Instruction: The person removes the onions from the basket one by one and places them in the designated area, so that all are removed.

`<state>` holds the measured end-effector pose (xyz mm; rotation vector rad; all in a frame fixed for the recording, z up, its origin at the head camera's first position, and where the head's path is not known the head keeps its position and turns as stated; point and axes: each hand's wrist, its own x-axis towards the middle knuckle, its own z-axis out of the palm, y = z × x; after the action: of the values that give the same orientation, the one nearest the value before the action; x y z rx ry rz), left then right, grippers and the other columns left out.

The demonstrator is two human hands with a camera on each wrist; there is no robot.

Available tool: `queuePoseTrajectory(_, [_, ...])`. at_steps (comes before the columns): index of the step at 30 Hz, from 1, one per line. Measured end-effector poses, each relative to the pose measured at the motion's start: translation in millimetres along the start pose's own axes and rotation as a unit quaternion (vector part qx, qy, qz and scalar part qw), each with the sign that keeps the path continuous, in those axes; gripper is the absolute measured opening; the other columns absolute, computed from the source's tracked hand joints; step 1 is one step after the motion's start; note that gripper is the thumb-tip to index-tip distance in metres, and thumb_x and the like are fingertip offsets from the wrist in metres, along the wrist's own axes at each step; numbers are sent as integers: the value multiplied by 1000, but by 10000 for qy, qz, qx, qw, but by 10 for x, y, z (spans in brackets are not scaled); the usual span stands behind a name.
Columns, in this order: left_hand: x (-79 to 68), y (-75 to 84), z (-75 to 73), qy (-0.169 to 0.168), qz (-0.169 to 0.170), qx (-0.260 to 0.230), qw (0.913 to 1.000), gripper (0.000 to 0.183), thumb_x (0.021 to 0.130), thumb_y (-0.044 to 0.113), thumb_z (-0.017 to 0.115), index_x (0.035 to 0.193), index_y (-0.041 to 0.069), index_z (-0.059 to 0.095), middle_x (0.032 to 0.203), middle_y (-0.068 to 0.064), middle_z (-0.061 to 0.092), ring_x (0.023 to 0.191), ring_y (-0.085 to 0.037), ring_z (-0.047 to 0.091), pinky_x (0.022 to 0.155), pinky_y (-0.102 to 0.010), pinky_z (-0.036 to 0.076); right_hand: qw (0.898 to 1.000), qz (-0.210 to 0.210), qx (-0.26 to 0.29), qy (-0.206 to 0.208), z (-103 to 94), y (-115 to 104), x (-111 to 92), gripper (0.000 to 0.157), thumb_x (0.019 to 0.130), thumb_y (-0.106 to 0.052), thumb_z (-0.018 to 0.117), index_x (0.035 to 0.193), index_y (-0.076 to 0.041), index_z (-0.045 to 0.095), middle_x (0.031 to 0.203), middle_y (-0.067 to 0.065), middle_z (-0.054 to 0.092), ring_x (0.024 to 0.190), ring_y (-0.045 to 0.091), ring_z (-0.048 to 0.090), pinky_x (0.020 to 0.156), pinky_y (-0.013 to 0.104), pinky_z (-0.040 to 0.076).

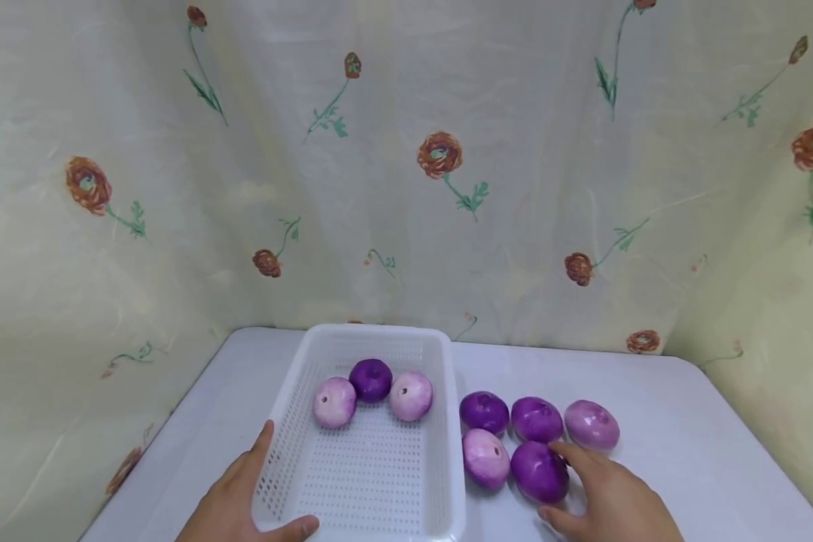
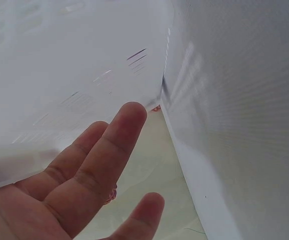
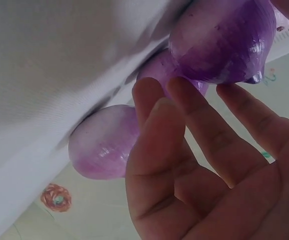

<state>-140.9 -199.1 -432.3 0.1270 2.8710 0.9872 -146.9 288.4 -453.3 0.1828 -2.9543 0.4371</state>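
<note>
A dark purple onion [image 1: 539, 473] lies on the table to the right of the basket. My right hand [image 1: 610, 489] is spread around its right side, index fingertip at its upper edge and thumb close to its lower edge. In the right wrist view, the fingers [image 3: 204, 130] reach loosely toward the onion [image 3: 224, 40], without wrapping it. A white perforated plastic basket [image 1: 459, 452] holds two pale onions [image 1: 335, 403] and a dark one [image 1: 370, 380]. My left hand [image 1: 240, 493] is beside its near left corner, fingers extended along the outer wall and thumb by the front rim.
Close around the dark onion are a pale onion [image 1: 485, 458] against the basket's right side, two purple onions [image 1: 484, 412] behind, and a pinkish-purple onion [image 1: 592, 425] at back right. A flowered curtain [image 1: 379, 188] encloses the white table [image 1: 691, 452] at its back and sides.
</note>
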Motion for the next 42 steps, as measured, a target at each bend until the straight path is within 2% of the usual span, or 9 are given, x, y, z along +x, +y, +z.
queuePoseTrajectory(5, [13, 21, -10, 22, 16, 7, 10000, 137, 73, 75, 84, 171, 14, 11, 152, -19, 49, 117, -31, 61, 100, -61, 53, 9985, 366, 138, -385, -51, 18, 24, 105, 60, -77, 89, 143, -18, 62, 129, 6, 71, 107, 30, 71, 82, 60, 59])
queuePoseTrajectory(10, [13, 17, -10, 30, 49, 55, 10000, 138, 72, 75, 84, 171, 12, 11, 152, -21, 49, 118, -32, 61, 100, -62, 53, 9966, 520, 229, -604, -93, 39, 51, 108, 59, -79, 88, 144, -18, 61, 126, 6, 71, 104, 27, 70, 81, 58, 59])
queuePoseTrajectory(14, [1, -18, 6, 84, 71, 65, 9999, 139, 71, 75, 85, 171, 11, 12, 152, -21, 50, 116, -31, 61, 97, -60, 54, 9950, 642, 211, -733, -132, 48, 75, 110, 62, -84, 82, 145, -17, 59, 125, 6, 71, 101, 27, 70, 78, 57, 60])
queuePoseTrajectory(20, [9, -76, 34, 78, -6, 17, 10000, 139, 71, 74, 85, 171, 14, 10, 153, -20, 48, 114, -30, 61, 95, -60, 54, 9952, 627, 310, -687, -180, 87, 74, 108, 70, -90, 72, 147, -16, 58, 124, 7, 72, 93, 23, 69, 69, 48, 60])
queuePoseTrajectory(27, [39, -85, 33, 106, 59, -3, 9999, 138, 71, 72, 87, 171, 15, 12, 152, -21, 49, 115, -33, 61, 92, -59, 55, 9912, 909, 313, -909, -196, 140, 146, 107, 74, -90, 67, 148, -12, 58, 124, 10, 71, 95, 26, 70, 69, 50, 61])
queuePoseTrajectory(30, [45, -77, 31, 212, 266, 61, 9994, 136, 72, 72, 86, 171, 14, 12, 151, -22, 50, 117, -34, 61, 93, -59, 55, 9907, 943, 324, -922, -202, 156, 168, 107, 75, -89, 68, 148, -12, 58, 123, 9, 71, 94, 25, 70, 69, 49, 61])
queuePoseTrajectory(34, [47, -67, 23, 255, 364, 73, 9990, 136, 73, 71, 86, 171, 12, 13, 150, -23, 51, 117, -34, 62, 94, -60, 55, 9922, 882, 350, -812, -204, 172, 165, 103, 76, -87, 70, 146, -12, 59, 121, 7, 72, 92, 23, 70, 68, 46, 61])
queuePoseTrajectory(38, [31, -77, 32, 158, 244, 65, 9996, 137, 72, 72, 86, 171, 12, 13, 149, -22, 51, 115, -32, 62, 93, -59, 55, 9946, 734, 351, -650, -194, 171, 140, 98, 77, -84, 72, 144, -13, 62, 118, 5, 73, 89, 19, 69, 67, 41, 59])
queuePoseTrajectory(42, [29, -89, 53, 148, 165, 87, 9997, 138, 71, 72, 86, 171, 13, 13, 150, -22, 50, 116, -33, 61, 94, -60, 55, 9960, 548, 423, -557, -221, 145, 156, 90, 79, -77, 76, 142, -14, 63, 117, 3, 74, 88, 18, 69, 68, 42, 59])
